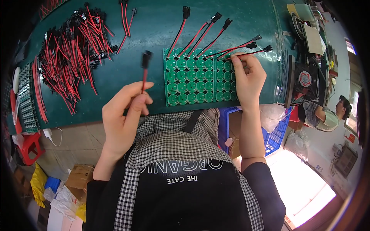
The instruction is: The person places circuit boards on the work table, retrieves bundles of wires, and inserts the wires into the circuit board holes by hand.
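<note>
The green tabletop spreads across the upper part of the view, its left end curving off into the dark rim. A heap of red-and-black leads lies toward its left end, most running from the far edge toward the near one, many buried under others. The green circuit-board panel lies beside the near edge, its visible long axis along that edge; the right hand hides part of its right side. Attached leads fan from the panel's far rows toward the tabletop's far edge, those farther right leaning toward the right end.

The left hand, over the near edge, pinches the held lead between thumb and forefinger, the other fingers curled. This lead stands nearly straight toward the far edge, its black connector outermost and blurred; its lower end is hidden in the grip. The right hand has thumb and forefinger together on the inner end of the rightmost lead, at the panel's far right part; that lead points toward the right end, the exact contact hidden.
</note>
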